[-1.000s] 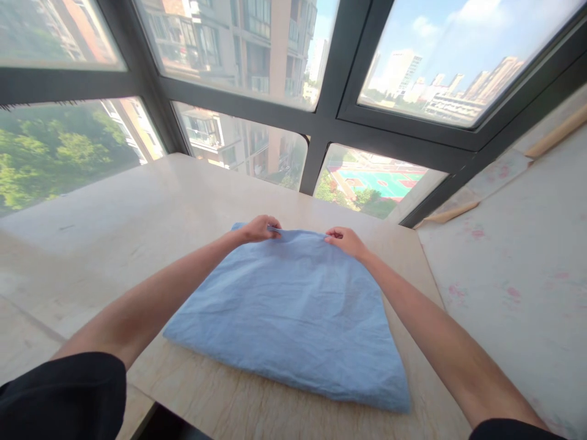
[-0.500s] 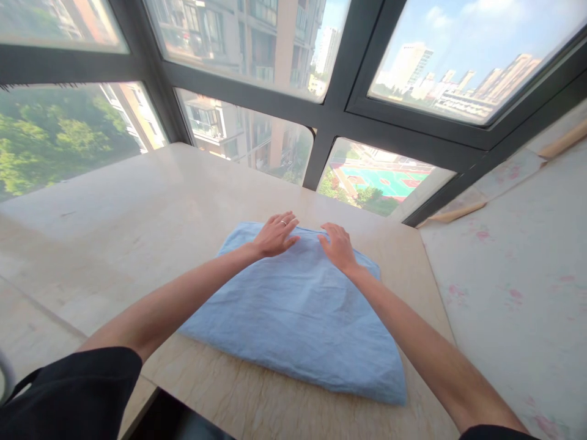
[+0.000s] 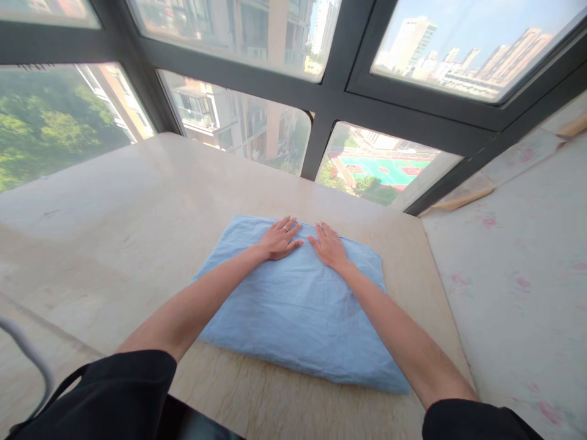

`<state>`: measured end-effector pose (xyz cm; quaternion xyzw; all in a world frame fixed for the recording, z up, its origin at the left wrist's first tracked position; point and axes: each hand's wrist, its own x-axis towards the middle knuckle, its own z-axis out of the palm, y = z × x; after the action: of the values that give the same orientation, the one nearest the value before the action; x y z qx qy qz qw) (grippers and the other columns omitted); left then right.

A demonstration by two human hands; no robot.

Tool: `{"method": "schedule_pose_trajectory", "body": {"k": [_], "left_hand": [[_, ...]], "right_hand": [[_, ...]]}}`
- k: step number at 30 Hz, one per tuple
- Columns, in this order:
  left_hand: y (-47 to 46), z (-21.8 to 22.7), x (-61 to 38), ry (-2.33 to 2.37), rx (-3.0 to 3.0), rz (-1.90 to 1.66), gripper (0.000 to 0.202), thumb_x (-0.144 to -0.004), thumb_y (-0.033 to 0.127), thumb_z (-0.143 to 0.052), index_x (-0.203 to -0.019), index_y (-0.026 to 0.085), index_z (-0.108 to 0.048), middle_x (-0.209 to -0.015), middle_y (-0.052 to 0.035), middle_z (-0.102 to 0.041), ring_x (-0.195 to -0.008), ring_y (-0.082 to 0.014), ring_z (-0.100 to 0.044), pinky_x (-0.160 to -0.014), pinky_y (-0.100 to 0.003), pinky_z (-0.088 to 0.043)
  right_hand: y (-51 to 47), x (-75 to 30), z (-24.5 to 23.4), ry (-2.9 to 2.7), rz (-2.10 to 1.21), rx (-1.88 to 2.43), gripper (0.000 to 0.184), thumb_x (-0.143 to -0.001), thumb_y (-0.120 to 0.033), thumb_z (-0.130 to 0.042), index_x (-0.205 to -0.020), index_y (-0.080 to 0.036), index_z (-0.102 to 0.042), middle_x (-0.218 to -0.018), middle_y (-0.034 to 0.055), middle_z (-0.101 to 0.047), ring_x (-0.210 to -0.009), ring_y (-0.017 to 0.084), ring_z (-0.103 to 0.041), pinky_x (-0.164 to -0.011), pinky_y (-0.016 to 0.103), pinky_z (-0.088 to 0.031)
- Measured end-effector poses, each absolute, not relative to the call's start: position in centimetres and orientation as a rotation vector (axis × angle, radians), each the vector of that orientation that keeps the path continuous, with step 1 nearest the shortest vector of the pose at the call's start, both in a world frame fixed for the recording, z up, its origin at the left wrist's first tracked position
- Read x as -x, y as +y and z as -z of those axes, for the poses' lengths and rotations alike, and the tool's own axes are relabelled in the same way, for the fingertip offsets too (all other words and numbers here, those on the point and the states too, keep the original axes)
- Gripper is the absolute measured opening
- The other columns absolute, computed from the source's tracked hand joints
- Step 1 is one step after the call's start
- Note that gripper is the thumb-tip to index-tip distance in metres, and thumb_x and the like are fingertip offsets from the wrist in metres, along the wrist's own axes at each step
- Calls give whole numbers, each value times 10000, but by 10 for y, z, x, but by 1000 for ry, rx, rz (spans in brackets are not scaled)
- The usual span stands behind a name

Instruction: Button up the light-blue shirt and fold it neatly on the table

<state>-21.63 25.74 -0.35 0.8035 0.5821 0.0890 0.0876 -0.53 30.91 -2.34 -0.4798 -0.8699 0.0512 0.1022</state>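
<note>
A light blue folded cloth (image 3: 293, 311) lies on the stone sill, its surface slightly wrinkled. My left hand (image 3: 279, 238), with a ring on one finger, rests flat near the cloth's far edge, fingers spread. Beside it, my right hand (image 3: 329, 245) also lies flat on the cloth, its fingers pointing toward the window. A small gap separates the two thumbs. Neither hand grasps the fabric. What kind of cloth article it is, I cannot tell.
The cream marble sill (image 3: 137, 201) runs up to dark window frames (image 3: 339, 110). To the right stands a wall with flowered paper (image 3: 504, 293), peeling near the window. A grey-white cable (image 3: 34, 354) curves at the lower left, and a dark flat object (image 3: 197, 421) sits at the bottom edge.
Both hands have come down flat onto the cloth and slightly closer together. The far edge of the cloth looks flatter. The camera view has tilted a little downward.
</note>
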Motion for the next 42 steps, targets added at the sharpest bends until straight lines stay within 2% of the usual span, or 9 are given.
{"method": "schedule_pose_trajectory", "body": {"k": [6, 9, 14, 22, 25, 28, 30, 36, 42], "left_hand": [[258, 10, 235, 1822, -2339, -298, 780, -966, 619, -166, -1541, 96, -234, -1611, -138, -229, -1491, -233, -207, -1213, -347, -145], [256, 11, 260, 1889, -2327, -236, 793, -971, 607, -172, -1536, 53, -221, -1582, -163, -295, -1480, -230, -242, -1215, -357, -131], [251, 8, 296, 1925, -2347, -93, 712, -984, 575, -155, -1538, 142, -265, -1603, -98, -266, -1493, -235, -199, -1210, -418, -122], [252, 7, 310, 1875, -2375, -113, 653, -994, 536, -174, -1525, 177, -299, -1593, -88, -302, -1484, -221, -228, -1202, -411, -158], [250, 7, 312, 1906, -2387, -225, 594, -1005, 485, -171, -1441, 180, -433, -1524, -87, -429, -1420, -220, -364, -1166, -391, -261], [244, 3, 311, 2001, -2385, -320, 555, -1008, 443, -166, -1267, 175, -576, -1369, -106, -580, -1218, -240, -573, -1047, -385, -407], [239, -1, 308, 2058, -2390, -297, 532, -1007, 428, -179, -1204, 176, -605, -1288, -116, -628, -1129, -252, -620, -985, -393, -447], [215, -17, 280, 2380, -2271, -232, 575, -990, 461, -295, -1362, 69, -495, -1444, -237, -476, -1402, -329, -371, -1087, -482, -338], [164, -30, 199, 2318, -2185, -394, 616, -1003, 484, -237, -1447, 96, -415, -1534, -211, -369, -1462, -316, -274, -1130, -492, -306]], "right_hand": [[309, -21, 26, -2520, -59, 1504, 693, -1008, -549, -194, -1493, -77, -347, -1527, 182, -398, -1428, 286, -334, -1163, 470, -248], [307, -40, 26, -2518, -4, 1558, 683, -1010, -546, -184, -1461, -82, -403, -1522, 187, -404, -1423, 302, -335, -1154, 485, -255], [306, -64, 25, -2541, 55, 1577, 667, -1010, -545, -188, -1449, -103, -426, -1511, 188, -416, -1411, 301, -345, -1143, 491, -267], [306, -117, 27, -2483, 76, 1788, 632, -1015, -515, -206, -1459, -117, -415, -1545, 183, -367, -1427, 297, -324, -1140, 486, -266], [304, -129, 27, -2466, 104, 1823, 601, -1021, -474, -214, -1462, -118, -414, -1548, 179, -363, -1431, 296, -317, -1140, 490, -268], [301, -129, 24, -2455, 127, 1844, 580, -1024, -440, -221, -1453, -107, -425, -1539, 188, -374, -1426, 302, -324, -1131, 491, -283], [300, -127, 20, -2458, 145, 1857, 569, -1023, -429, -242, -1443, -100, -439, -1528, 199, -386, -1419, 314, -335, -1124, 497, -289], [273, -92, -4, -2353, 239, 1844, 654, -1005, -455, -322, -1449, 22, -376, -1521, 293, -339, -1422, 384, -305, -1137, 569, -217], [175, 6, -12, -2453, 38, 1366, 632, -1008, -465, -317, -1483, -49, -352, -1574, 222, -280, -1471, 330, -231, -1173, 526, -195]]}}
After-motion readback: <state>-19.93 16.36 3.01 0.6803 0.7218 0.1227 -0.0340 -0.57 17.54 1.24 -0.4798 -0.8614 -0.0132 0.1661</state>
